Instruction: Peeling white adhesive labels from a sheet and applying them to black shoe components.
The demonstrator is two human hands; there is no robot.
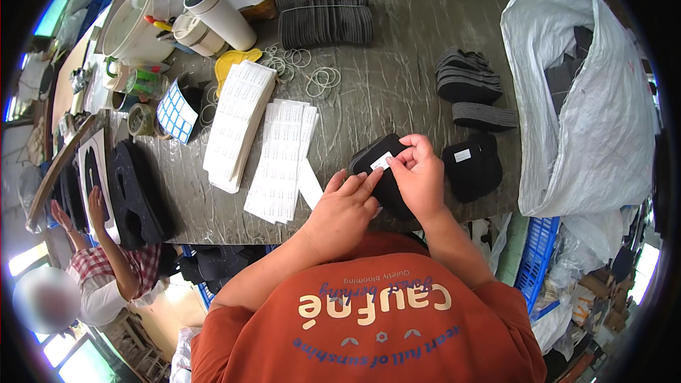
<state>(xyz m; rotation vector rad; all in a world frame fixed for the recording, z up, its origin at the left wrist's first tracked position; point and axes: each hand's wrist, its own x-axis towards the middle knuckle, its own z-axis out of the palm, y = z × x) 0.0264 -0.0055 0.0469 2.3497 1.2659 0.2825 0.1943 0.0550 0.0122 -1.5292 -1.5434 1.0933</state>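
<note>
A black foam pad (pixel 399 197), shaped like an insole piece, lies near the table's front edge before me. On its top sits a small white label (pixel 381 161). My right hand (pixel 421 179) pinches that label's right end between thumb and forefinger. My left hand (pixel 342 207) rests over the pad's left side, its fingers stretched out and the tips touching it beside the label. To the right lies a black pad stack (pixel 477 179) bearing a similar white label. White label sheets (pixel 282 163) lie to the left, next to a thicker bundle of printed sheets (pixel 241 124).
Banded dark pads (pixel 325 18) stand at the back, with rubber bands (pixel 323 81) nearby. More pads (pixel 468 78) and a large white sack (pixel 567 163) are at right. A tumbler (pixel 220 14) and buckets crowd the far left. Another person (pixel 106 276) works at left.
</note>
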